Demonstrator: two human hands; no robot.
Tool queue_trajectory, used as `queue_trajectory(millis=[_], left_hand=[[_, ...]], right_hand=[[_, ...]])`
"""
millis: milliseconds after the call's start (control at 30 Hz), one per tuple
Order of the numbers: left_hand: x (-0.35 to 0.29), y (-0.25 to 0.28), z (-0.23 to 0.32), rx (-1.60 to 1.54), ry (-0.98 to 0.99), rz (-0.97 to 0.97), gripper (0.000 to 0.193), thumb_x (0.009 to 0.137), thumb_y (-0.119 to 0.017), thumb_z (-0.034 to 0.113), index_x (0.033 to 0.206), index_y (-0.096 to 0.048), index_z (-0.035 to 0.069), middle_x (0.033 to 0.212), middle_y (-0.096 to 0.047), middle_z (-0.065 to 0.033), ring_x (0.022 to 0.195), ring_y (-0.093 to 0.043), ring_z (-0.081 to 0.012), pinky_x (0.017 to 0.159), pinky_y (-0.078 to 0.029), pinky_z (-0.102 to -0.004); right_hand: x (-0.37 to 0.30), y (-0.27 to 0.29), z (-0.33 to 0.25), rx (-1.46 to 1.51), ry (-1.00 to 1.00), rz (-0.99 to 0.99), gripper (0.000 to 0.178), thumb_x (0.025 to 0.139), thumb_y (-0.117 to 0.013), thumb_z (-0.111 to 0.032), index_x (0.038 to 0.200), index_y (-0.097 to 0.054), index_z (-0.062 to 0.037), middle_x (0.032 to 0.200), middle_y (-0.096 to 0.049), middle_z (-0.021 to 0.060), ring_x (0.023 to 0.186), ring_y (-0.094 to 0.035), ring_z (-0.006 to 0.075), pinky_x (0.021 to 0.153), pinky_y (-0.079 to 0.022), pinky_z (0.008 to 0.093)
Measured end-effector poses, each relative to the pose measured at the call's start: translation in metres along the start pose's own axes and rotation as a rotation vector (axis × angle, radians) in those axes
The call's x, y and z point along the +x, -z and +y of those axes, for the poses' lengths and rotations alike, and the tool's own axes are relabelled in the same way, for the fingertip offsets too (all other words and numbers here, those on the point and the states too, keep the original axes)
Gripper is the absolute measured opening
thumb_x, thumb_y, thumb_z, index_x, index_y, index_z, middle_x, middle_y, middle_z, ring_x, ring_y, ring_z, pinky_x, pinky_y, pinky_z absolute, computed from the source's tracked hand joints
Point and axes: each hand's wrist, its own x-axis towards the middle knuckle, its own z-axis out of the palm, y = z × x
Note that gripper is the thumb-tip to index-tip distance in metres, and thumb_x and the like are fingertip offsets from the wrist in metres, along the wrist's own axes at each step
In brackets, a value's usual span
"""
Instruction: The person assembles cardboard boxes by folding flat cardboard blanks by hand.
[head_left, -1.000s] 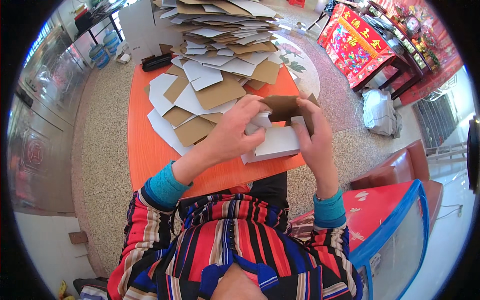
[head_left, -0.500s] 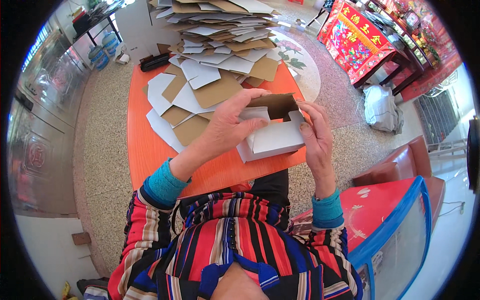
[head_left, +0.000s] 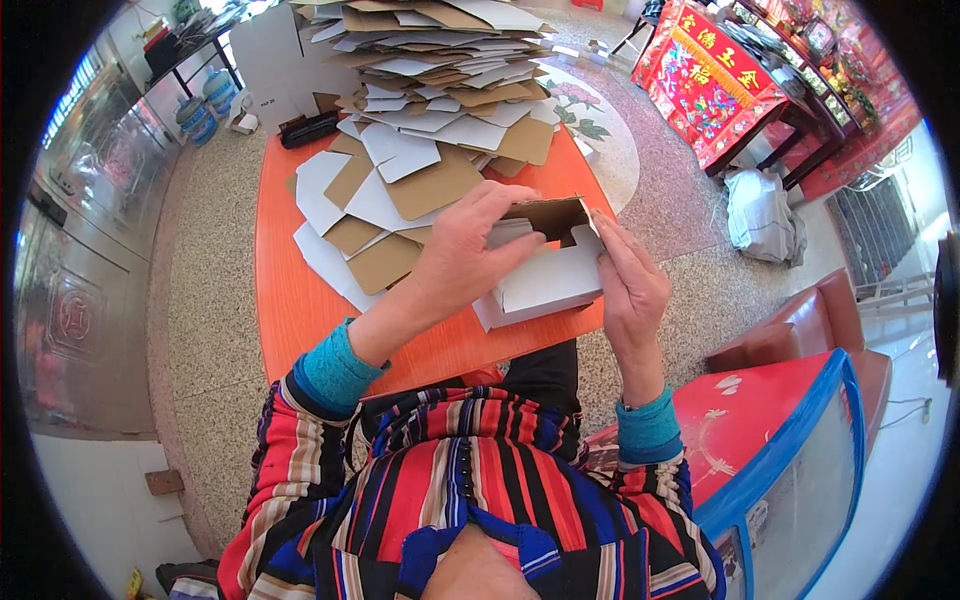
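Observation:
A partly folded cardboard box [head_left: 550,281], white outside and brown inside, sits near the front edge of the orange table, its top gaping. My left hand [head_left: 468,242] is closed on its left side, the thumb over the end flap and the fingers at the back panel. At the right end my right hand [head_left: 632,285] holds the side wall, fingers pressed along the back corner. Behind and left of the box lie loose flat cardboard blanks [head_left: 375,205], white and brown, beneath a tall stack of more blanks [head_left: 450,75].
The orange table [head_left: 290,320] ends just in front of me. A black object [head_left: 308,129] lies at its far left corner. To my right are a brown leather seat [head_left: 790,325] and a blue-framed panel [head_left: 853,420]. A grey bag [head_left: 762,218] rests on the floor.
My right hand has turned, its fingers now straighter and closer together along the box's right wall. My left thumb has shifted slightly at the end flap. The box has barely moved.

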Motion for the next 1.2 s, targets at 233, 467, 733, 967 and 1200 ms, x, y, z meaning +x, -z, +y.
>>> queue_trajectory(millis=[233, 467, 733, 967, 1200], left_hand=[[0.001, 0.002, -0.01, 0.084, 0.073, 0.062, 0.021, 0.078, -0.063, -0.003, 0.099, -0.066, 0.002, 0.083, -0.063, -0.0048, 0.067, -0.053, -0.0162, 0.06, -0.043, -0.0269], [0.0, 0.0, -0.006, 0.114, 0.06, 0.139, 0.018, 0.079, -0.063, 0.0, 0.096, -0.067, 0.001, 0.082, -0.065, -0.0049, 0.064, -0.053, -0.0176, 0.057, -0.042, -0.0277], [0.004, 0.005, -0.007, 0.119, 0.079, -0.002, 0.018, 0.081, -0.064, 0.004, 0.098, -0.068, 0.001, 0.085, -0.068, -0.0062, 0.064, -0.055, -0.0187, 0.056, -0.044, -0.0301], [0.002, 0.006, 0.003, 0.131, 0.208, -0.068, 0.025, 0.084, -0.065, 0.008, 0.108, -0.067, 0.003, 0.091, -0.069, -0.0058, 0.066, -0.058, -0.0197, 0.058, -0.045, -0.0313], [0.001, 0.014, -0.003, 0.122, -0.101, -0.252, 0.036, 0.084, -0.063, 0.006, 0.12, -0.062, 0.001, 0.115, -0.067, -0.0105, 0.084, -0.063, -0.0185, 0.067, -0.049, -0.0284]], right_hand=[[-0.004, -0.003, 0.0, -0.099, 0.037, 0.077, 0.039, 0.08, -0.054, 0.013, 0.114, -0.067, 0.0025, 0.116, -0.068, 0.0156, 0.103, -0.067, 0.0231, 0.088, -0.052, 0.0277], [-0.005, 0.004, 0.004, -0.092, 0.074, 0.077, 0.037, 0.078, -0.056, 0.012, 0.112, -0.068, 0.0021, 0.111, -0.07, 0.0143, 0.098, -0.069, 0.0232, 0.084, -0.053, 0.0268], [0.007, 0.002, -0.016, -0.366, 0.098, 0.013, 0.034, 0.076, -0.06, 0.009, 0.108, -0.068, 0.0002, 0.106, -0.069, 0.011, 0.084, -0.068, 0.0244, 0.073, -0.053, 0.0291], [0.001, -0.001, -0.009, -0.453, 0.156, -0.006, 0.034, 0.077, -0.061, 0.006, 0.11, -0.065, 0.0005, 0.108, -0.065, 0.0098, 0.081, -0.066, 0.0261, 0.068, -0.052, 0.0309], [0.005, -0.002, -0.007, -0.279, 0.037, -0.162, 0.036, 0.083, -0.057, 0.002, 0.118, -0.061, 0.0039, 0.119, -0.062, 0.0144, 0.097, -0.064, 0.0281, 0.08, -0.051, 0.031]])
